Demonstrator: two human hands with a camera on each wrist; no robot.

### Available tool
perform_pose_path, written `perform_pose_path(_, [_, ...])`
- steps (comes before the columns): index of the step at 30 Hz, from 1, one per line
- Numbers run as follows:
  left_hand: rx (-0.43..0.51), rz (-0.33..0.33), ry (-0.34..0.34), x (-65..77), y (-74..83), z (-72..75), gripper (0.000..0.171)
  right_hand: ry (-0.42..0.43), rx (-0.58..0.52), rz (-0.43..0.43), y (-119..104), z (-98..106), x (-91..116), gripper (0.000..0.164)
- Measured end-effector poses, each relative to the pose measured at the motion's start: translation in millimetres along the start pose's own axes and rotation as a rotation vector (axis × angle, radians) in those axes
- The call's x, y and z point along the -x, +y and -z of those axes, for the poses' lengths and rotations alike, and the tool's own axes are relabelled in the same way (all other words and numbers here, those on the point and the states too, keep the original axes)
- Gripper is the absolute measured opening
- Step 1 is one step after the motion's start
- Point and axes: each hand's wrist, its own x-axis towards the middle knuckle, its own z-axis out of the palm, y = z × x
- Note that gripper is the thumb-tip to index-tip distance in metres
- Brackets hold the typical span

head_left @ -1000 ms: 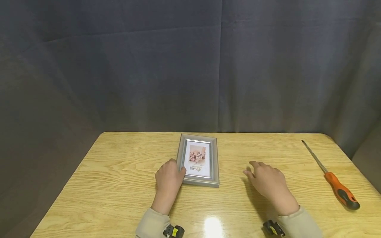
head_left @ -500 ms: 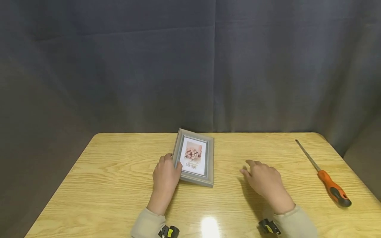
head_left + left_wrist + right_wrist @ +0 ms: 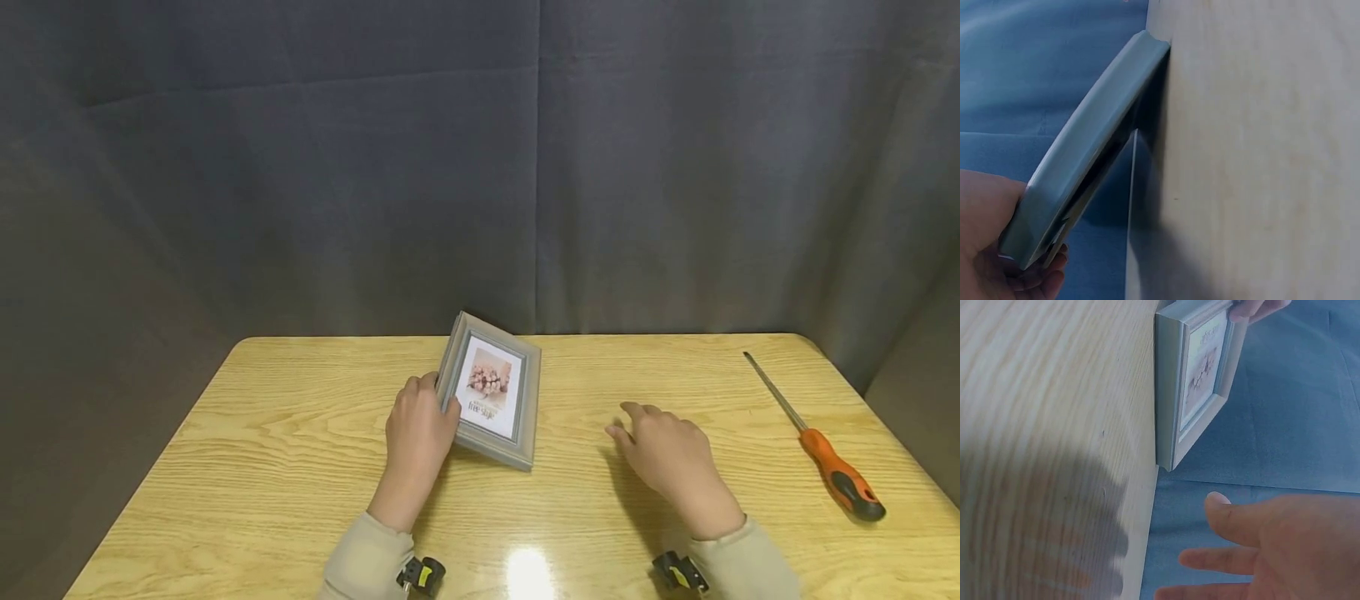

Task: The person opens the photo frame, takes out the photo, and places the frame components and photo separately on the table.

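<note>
While the picture frame (image 3: pixel 491 392), at two o'clock from the left hand (image 3: pixel 420 429) gripping it, is tilting steeper off the table (image 3: pixel 300 467), a lift is seemingly getting under way, the right hand (image 3: pixel 671 450) hovering with loose, empty fingers.

Table (image 3: pixel 300 500) wood-grained, glossy; curtain (image 3: pixel 375 183) matt cloth; picture frame (image 3: pixel 489 392) smooth; screwdriver shaft (image 3: pixel 776 392) metal, handle (image 3: pixel 840 473) plastic-looking

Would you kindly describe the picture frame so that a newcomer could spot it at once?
Start at the wooden table before the dark curtain and find the person's left hand. It grips the grey picture frame, tilted with its right edge on the table. Unlike the long, orange-handled screwdriver farther right, it is flat, rectangular and held in a hand.
</note>
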Motion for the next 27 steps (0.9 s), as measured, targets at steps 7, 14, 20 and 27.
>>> perform_pose_path(7, [-0.02, -0.04, 0.024, -7.6, 8.8, 7.2, 0.041, 0.013, -0.005, 0.002, -1, 3, 0, 0.046])
perform_pose_path(14, [-0.019, -0.059, 0.026, -11.2, 16.3, 12.6, 0.042, 0.038, -0.005, 0.01, -2, 4, 0, 0.044])
perform_pose_path(20, [-0.009, -0.105, 0.034, -14.8, 25.5, 16.2, 0.039, 0.017, -0.012, -0.001, -1, 4, 1, 0.045])
perform_pose_path(27, [-0.043, -0.207, 0.066, -18.3, 35.2, 16.2, 0.036, 0.016, -0.009, -0.009, -1, 5, 3, 0.046])
